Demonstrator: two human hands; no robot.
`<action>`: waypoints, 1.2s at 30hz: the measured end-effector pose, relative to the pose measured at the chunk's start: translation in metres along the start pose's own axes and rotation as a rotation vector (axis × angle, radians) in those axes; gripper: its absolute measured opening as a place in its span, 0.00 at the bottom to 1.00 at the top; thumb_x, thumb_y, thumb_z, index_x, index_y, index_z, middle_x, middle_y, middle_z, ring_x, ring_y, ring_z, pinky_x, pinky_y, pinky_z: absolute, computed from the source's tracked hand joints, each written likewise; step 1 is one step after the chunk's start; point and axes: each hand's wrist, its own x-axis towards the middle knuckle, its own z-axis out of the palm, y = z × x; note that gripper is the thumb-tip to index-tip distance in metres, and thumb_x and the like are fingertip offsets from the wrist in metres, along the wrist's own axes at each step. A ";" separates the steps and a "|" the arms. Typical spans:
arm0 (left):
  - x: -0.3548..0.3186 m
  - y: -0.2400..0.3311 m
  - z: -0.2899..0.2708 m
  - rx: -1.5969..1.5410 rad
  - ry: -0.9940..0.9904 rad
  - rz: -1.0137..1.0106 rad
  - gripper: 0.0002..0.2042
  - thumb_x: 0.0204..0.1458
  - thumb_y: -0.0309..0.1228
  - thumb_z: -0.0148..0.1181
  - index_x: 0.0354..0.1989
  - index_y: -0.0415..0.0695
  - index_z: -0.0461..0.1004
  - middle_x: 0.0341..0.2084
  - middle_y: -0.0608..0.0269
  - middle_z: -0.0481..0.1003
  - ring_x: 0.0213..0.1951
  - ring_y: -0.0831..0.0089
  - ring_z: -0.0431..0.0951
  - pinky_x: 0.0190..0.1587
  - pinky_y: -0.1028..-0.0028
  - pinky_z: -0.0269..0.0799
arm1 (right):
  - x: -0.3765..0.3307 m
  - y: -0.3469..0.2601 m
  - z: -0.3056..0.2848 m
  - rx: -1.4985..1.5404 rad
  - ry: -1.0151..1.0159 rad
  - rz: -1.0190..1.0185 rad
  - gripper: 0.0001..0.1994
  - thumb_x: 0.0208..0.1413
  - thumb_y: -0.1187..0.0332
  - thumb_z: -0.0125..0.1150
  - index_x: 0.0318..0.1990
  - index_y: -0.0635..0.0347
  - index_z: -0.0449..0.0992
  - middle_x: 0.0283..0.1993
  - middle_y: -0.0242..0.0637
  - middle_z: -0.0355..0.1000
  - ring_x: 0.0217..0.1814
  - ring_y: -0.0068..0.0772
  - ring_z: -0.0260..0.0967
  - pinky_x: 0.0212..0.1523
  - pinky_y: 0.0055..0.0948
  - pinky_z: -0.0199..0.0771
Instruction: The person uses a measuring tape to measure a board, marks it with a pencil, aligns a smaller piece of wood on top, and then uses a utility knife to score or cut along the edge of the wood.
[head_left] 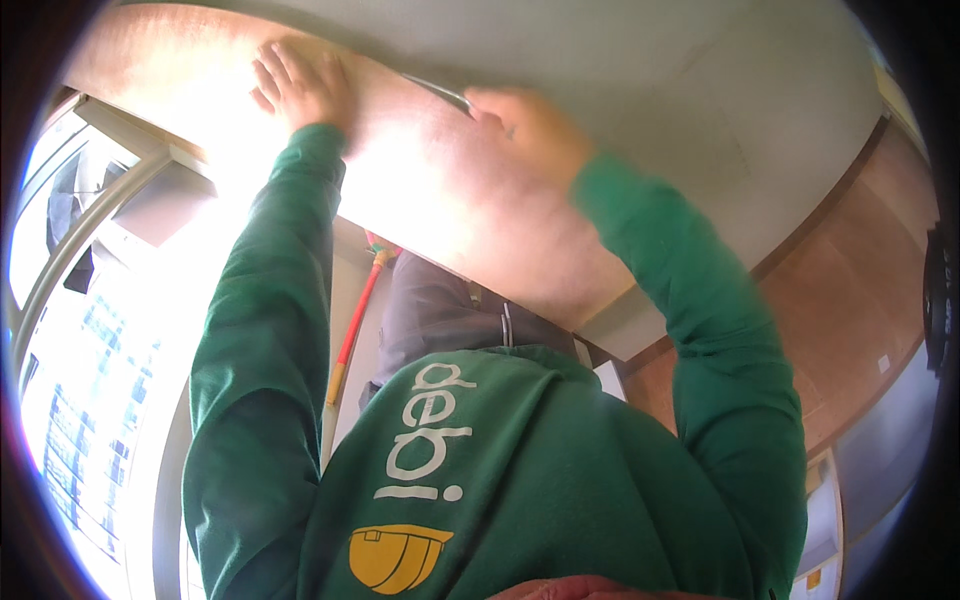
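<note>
A long, light wood-coloured sheet (440, 190) lies over a large grey surface (640, 70), its far edge running across the upper part of the view. My left hand (302, 88) rests on the sheet with the fingers apart, pressing palm down near that edge. At the sheet's border with the grey, my right hand (530, 128) is closed around a slim, shiny metal tool (434, 88), its thin end pointing left along the edge. The hand is slightly blurred, and its grip hides the rest of the tool, so the exact kind is unclear.
Below the sheet's near edge a red and yellow pole (357, 325) leans beside my legs. Bright windows (90, 420) glare on the left, with a curved metal rail (75, 245) before them. A brown floor (850, 300) and a white shelf unit (822, 520) are on the right.
</note>
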 end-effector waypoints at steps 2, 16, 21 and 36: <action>0.004 0.002 -0.002 0.003 0.036 0.024 0.37 0.60 0.52 0.41 0.70 0.36 0.48 0.72 0.48 0.45 0.73 0.52 0.41 0.71 0.51 0.31 | -0.001 0.004 0.003 0.007 -0.016 0.039 0.12 0.58 0.68 0.52 0.46 0.64 0.75 0.37 0.53 0.74 0.39 0.58 0.70 0.42 0.47 0.71; 0.012 0.030 -0.015 -0.041 0.045 -0.005 0.38 0.60 0.54 0.39 0.71 0.37 0.47 0.72 0.49 0.45 0.73 0.52 0.41 0.71 0.51 0.31 | -0.207 0.019 -0.104 -0.258 -0.096 0.292 0.14 0.62 0.71 0.50 0.53 0.62 0.70 0.41 0.49 0.74 0.42 0.53 0.72 0.41 0.42 0.73; 0.007 0.032 -0.019 -0.035 0.026 -0.017 0.38 0.60 0.54 0.38 0.71 0.37 0.47 0.72 0.48 0.44 0.73 0.52 0.41 0.71 0.51 0.32 | -0.206 0.012 -0.110 -0.231 -0.106 0.312 0.14 0.63 0.70 0.49 0.54 0.61 0.71 0.42 0.49 0.74 0.43 0.52 0.72 0.43 0.40 0.73; 0.015 0.005 -0.021 -0.031 -0.009 -0.010 0.37 0.60 0.51 0.38 0.71 0.35 0.46 0.72 0.45 0.42 0.73 0.52 0.37 0.72 0.53 0.27 | 0.086 -0.035 0.017 -0.044 -0.041 0.077 0.17 0.63 0.62 0.51 0.53 0.64 0.73 0.50 0.53 0.73 0.51 0.53 0.71 0.52 0.41 0.70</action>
